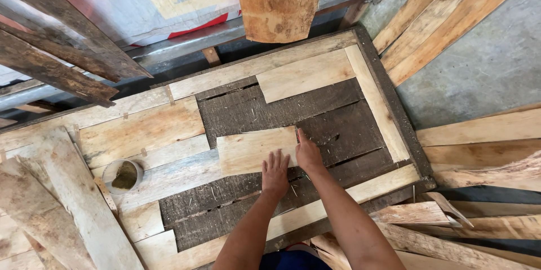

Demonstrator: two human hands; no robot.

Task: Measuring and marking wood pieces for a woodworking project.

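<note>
My L hand [275,171] flat, fingers spread, on pale veneer sheet [256,150] at panel centre. R hand [308,154] at sheet's 3 o'clock edge, fingers closed; held item unclear. Dark panel [338,129] patched w/ pale strips. Glue pot [124,175] at 9 o'clock. Concrete floor [484,67] at 2 o'clock.

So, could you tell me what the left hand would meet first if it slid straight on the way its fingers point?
The left hand lies flat, fingers pointing away from the person, already on the near edge of the pale veneer sheet. Going on, it would cross that sheet, then the dark board beyond, probably.
</note>
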